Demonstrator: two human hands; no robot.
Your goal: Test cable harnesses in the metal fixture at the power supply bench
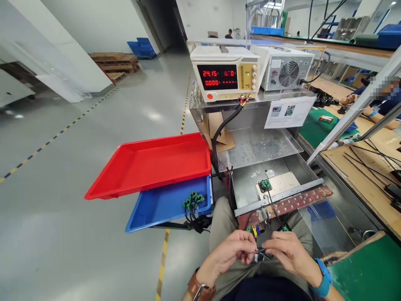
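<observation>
My left hand [230, 251] and my right hand [290, 253] meet over my lap, both pinching a thin red and black wire lead [260, 252] between their fingertips. The lead's black wire runs up to a small green and black component [266, 184] that sits on a beige plate in the metal test fixture [250, 188]. A brown terminal strip [291, 205] crosses the fixture's front edge. Small yellow and blue connectors [254, 230] hang just above my hands.
A red tray [150, 167] sits above a blue tray [156, 207] holding several green components [193, 200] at the left. A power supply [225, 73] with red digits stands on the metal shelf beside a fan unit [286, 71]. Another person's arms rest at a bench at far right.
</observation>
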